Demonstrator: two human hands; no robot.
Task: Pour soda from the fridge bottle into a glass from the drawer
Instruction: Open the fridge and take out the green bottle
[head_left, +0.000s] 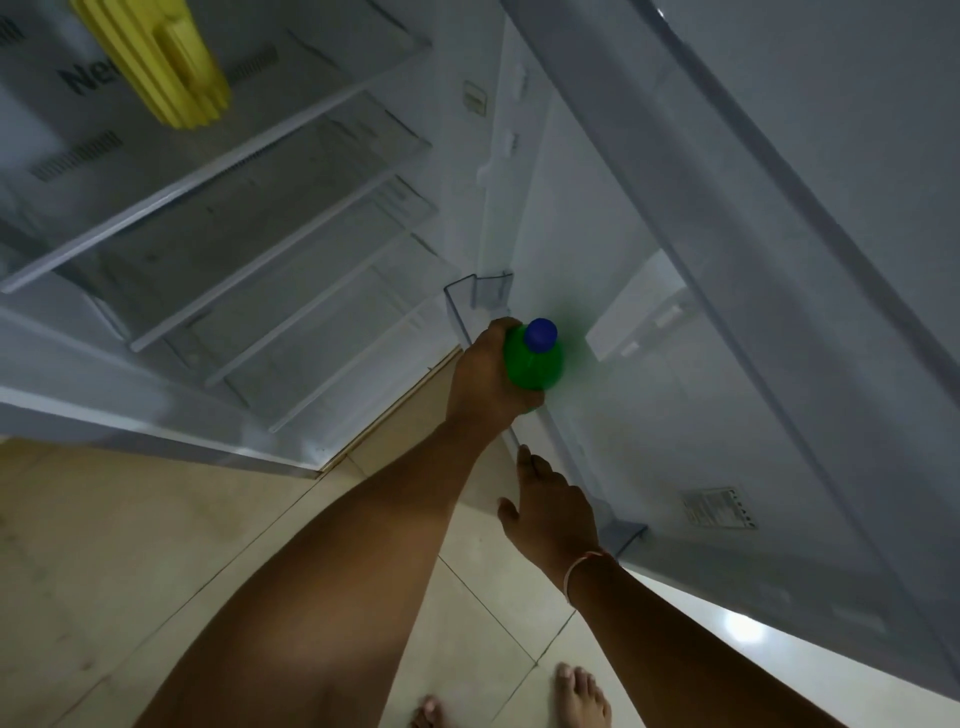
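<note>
A green soda bottle (535, 364) with a blue cap (541, 333) stands in the lowest bin of the open fridge door (727, 260). My left hand (483, 382) is wrapped around the bottle's shoulder from the left. Below it, my right hand (553, 512) rests with fingers spread on the front rail of the door bin (524, 431), holding nothing. No glass or drawer is in view.
The fridge interior (234, 218) at the left has several bare glass shelves and a yellow jug (166, 62) on the top one. Beige floor tiles (156, 545) lie below. My bare feet (576, 699) stand near the bottom edge.
</note>
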